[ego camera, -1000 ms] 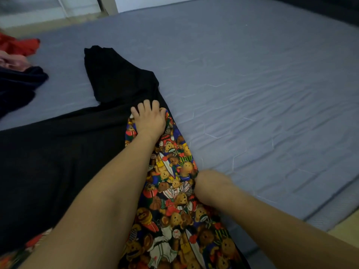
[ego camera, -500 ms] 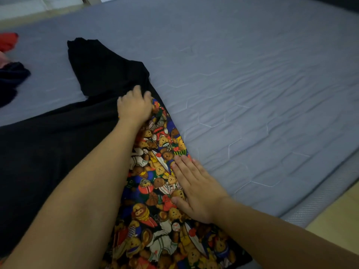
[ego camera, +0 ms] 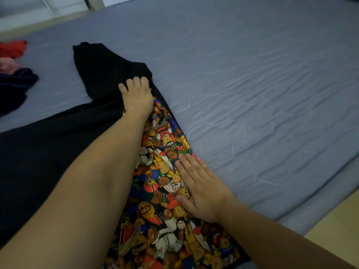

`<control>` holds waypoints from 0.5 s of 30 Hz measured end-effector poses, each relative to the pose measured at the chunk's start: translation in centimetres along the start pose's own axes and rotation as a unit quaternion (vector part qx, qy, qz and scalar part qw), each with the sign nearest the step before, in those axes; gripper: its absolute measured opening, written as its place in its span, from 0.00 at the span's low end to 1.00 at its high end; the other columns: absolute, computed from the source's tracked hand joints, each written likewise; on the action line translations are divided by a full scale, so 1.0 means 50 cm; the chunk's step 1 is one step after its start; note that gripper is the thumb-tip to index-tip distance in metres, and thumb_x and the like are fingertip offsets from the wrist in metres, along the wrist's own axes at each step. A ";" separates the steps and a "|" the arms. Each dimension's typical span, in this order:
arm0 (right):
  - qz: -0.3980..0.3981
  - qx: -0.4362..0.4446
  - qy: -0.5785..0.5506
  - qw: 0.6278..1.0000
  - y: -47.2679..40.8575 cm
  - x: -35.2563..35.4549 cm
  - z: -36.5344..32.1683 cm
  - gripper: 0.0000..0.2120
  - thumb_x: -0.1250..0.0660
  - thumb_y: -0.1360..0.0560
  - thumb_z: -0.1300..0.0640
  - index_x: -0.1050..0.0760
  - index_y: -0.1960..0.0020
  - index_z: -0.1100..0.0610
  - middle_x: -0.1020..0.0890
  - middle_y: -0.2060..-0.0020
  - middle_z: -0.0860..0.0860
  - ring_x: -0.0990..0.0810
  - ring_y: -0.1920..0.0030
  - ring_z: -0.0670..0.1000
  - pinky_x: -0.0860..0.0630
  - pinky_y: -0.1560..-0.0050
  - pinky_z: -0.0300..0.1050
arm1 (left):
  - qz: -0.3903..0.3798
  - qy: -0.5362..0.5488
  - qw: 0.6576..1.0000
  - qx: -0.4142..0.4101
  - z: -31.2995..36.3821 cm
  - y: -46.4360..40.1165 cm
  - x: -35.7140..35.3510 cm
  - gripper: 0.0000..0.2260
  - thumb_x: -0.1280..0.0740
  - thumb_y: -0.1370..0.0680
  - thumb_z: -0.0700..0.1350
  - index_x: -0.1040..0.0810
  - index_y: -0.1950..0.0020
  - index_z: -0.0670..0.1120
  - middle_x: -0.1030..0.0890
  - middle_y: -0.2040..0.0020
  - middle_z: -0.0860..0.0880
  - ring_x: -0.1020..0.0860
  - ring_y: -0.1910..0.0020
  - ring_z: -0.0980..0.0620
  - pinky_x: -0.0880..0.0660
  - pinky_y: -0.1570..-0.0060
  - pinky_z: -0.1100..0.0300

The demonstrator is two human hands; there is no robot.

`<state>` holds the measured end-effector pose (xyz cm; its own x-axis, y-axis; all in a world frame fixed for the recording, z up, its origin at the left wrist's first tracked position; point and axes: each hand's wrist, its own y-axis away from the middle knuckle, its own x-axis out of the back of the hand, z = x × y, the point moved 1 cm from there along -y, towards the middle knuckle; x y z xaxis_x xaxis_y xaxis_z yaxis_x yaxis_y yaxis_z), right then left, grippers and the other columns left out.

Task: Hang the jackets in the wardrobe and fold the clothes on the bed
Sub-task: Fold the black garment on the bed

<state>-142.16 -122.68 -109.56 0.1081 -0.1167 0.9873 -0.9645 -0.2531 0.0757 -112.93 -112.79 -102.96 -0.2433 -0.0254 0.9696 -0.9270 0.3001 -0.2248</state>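
Both hands on black garment with teddy-bear print panel [ego camera: 163, 191], spread on grey-blue quilted bed [ego camera: 252, 74]. Left hand [ego camera: 137, 96] fingers curled, gripping black fabric at sleeve. Right hand [ego camera: 200, 188] flat, fingers straight, pressing print.

A wide bed [ego camera: 252, 78] with a grey-blue quilted cover fills most of the view, its stitching forming hexagon shapes. Along the near right edge runs a mesh-textured mattress side [ego camera: 318, 206], and beyond it a pale wooden floor [ego camera: 338, 237]. At the top left stands what may be a white door frame [ego camera: 93, 2] (blurred); the light is dim
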 end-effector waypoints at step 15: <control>-0.101 0.101 0.030 0.989 0.165 0.037 0.026 0.44 0.58 0.25 0.29 0.66 0.22 0.57 0.67 0.24 0.53 0.72 0.25 0.50 0.71 0.26 0.48 | -0.093 0.138 0.985 -0.038 0.007 0.445 0.014 0.31 0.58 0.19 0.63 0.55 0.19 0.49 0.56 0.19 0.49 0.58 0.21 0.49 0.60 0.24 0.44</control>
<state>-149.58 -126.23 -107.29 0.2732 0.0106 0.9619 -0.8566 -0.4523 0.2483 -133.84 -106.47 -107.31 0.0252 0.1702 0.9851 -0.9217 0.3856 -0.0431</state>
